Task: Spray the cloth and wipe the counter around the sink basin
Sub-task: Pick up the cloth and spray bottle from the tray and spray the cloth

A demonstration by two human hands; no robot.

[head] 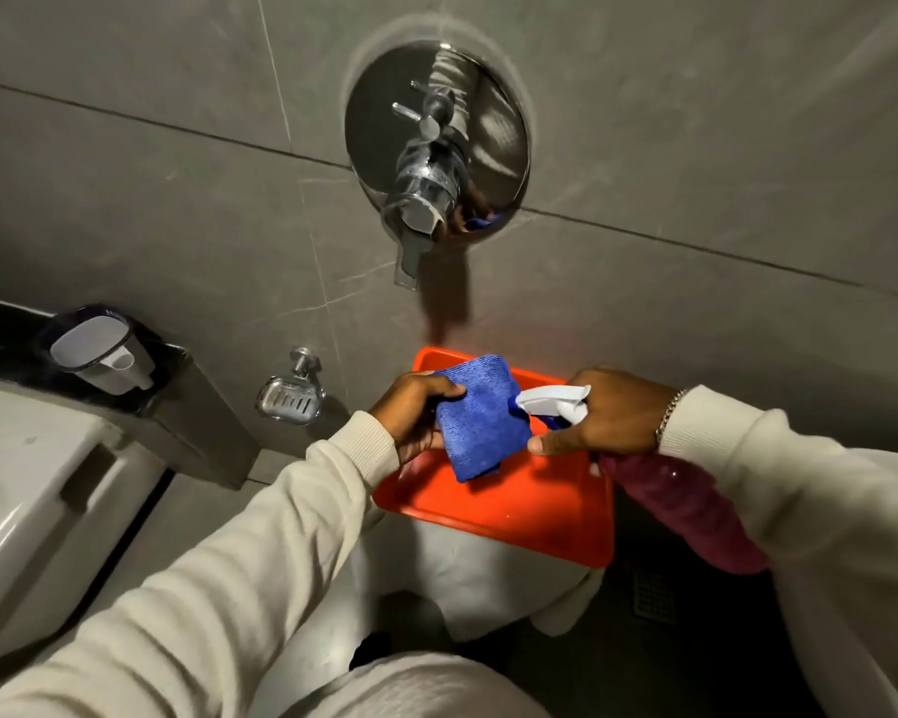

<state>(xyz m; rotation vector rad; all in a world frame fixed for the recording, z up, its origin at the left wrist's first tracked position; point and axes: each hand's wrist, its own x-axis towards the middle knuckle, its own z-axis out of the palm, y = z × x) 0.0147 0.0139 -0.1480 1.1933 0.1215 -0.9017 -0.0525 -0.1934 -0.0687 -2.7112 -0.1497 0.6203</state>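
Observation:
My left hand (416,414) grips a folded blue cloth (480,422) and holds it up over an orange tray (514,515). My right hand (607,419) is closed around a spray bottle (685,505) with a purple body and a white nozzle head (553,399). The nozzle points left at the cloth and almost touches it. A white basin (37,500) shows at the left edge, with a black counter strip (1,344) behind it.
The orange tray rests on a white stool or bucket (488,588). A chrome wall mixer (436,147) sits high on the grey tiles. A steel soap dish (291,399) is fixed lower left. A white cup holder (102,355) stands on the black counter. A floor drain (654,595) lies at the right.

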